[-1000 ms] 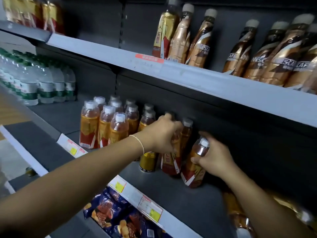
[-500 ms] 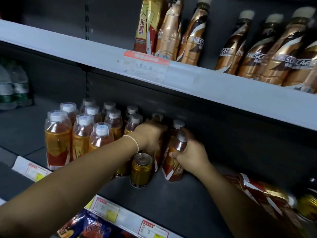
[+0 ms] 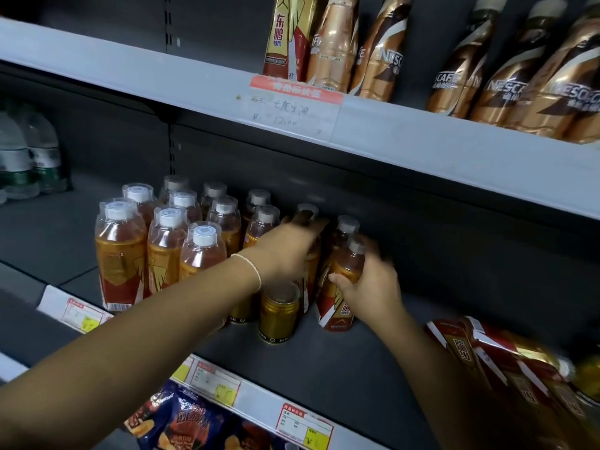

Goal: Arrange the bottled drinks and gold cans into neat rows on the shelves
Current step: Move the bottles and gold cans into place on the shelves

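On the middle shelf (image 3: 324,368) the right hand (image 3: 373,289) wraps round a tilted bottle (image 3: 336,315) of orange drink, thumb across the front. The bottle's top leans a little to the right, and it sits just beside the last file of the standing bottles (image 3: 120,254). The left hand (image 3: 285,251) reaches in next to it, fingers curled over the shoulder of the neighbouring bottle (image 3: 307,210), apparently to steady it. Two gold cans (image 3: 279,315) stand in front of that neighbour, one half hidden by the left forearm. The step in hand looks to be seating the tilted bottle upright at the end of the block. To do it well, the base should come down flat first, then slide back until it meets the rear bottle (image 3: 347,224), label facing out, with the left hand bracing the neighbour against tipping. The cans are close under the left wrist and could be knocked, so that arm should lift clear and not sweep sideways. Some fallen bottles (image 3: 487,358) lie on their sides at the right of the shelf, well apart from the block, and probably want standing up afterwards.
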{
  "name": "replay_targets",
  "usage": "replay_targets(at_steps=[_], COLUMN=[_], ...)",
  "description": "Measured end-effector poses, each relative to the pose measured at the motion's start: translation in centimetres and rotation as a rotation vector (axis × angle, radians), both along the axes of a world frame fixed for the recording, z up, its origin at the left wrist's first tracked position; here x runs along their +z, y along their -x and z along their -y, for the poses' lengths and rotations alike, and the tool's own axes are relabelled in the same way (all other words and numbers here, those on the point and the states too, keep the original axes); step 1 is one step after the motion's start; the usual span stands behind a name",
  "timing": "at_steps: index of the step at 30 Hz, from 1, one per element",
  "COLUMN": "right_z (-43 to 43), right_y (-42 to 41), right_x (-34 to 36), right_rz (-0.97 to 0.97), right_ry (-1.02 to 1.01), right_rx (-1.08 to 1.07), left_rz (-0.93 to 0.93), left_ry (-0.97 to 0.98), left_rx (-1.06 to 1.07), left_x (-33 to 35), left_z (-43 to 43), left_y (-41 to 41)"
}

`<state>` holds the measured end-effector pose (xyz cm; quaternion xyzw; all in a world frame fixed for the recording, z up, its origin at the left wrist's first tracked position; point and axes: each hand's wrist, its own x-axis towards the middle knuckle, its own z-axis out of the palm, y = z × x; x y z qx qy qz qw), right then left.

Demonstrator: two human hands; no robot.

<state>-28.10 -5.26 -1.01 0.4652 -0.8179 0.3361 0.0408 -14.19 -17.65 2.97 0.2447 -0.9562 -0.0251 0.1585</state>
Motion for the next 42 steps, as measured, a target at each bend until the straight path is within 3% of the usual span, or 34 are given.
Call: replay_targets(at_steps=[6, 9, 12, 16, 22, 27, 35, 42], right_z=[-0.6, -0.5, 0.0, 1.1, 1.8, 1.4, -0.1, -3.9], right_y=[-1.7, -4.0, -6.0, -7.1, -7.3, -7.5, -7.0, -5.4], right_x=[-0.2, 0.0, -0.1, -1.3, -3.4, -4.7, -5.4, -4.4], right_rz=[-0.116, -0.393, -0.484, -0.288, -0.148, -0.107, 0.009, -0.042], right_ry=[-0.046, 0.036, 0.163, 0.079, -0.029, -0.123, 0.013, -0.176], right_rx=[-0.058, -0.067, 0.091, 0.322, 0.385, 0.407, 0.27, 0.23], left_rz=[-0.206, -0.135, 0.051, 0.3, 0.567, 0.623, 0.581, 0.588], left_ry=[0.035, 0.034, 0.055, 0.043, 0.04, -0.003, 0.014, 0.171], left_rx=[0.129, 0.174, 0.207, 0.272, 0.357, 0.282, 0.377, 0.295], left_x=[0.5, 0.7, 0.3, -0.6, -1.0, -1.3, -1.7, -2.2], left_z=[-1.2, -1.8, -2.5, -2.5, -2.8, -2.8, -2.6, -4.5], left_y=[-3.1, -4.1, -4.5, -4.7, -4.4, -4.2, -3.7, -3.1])
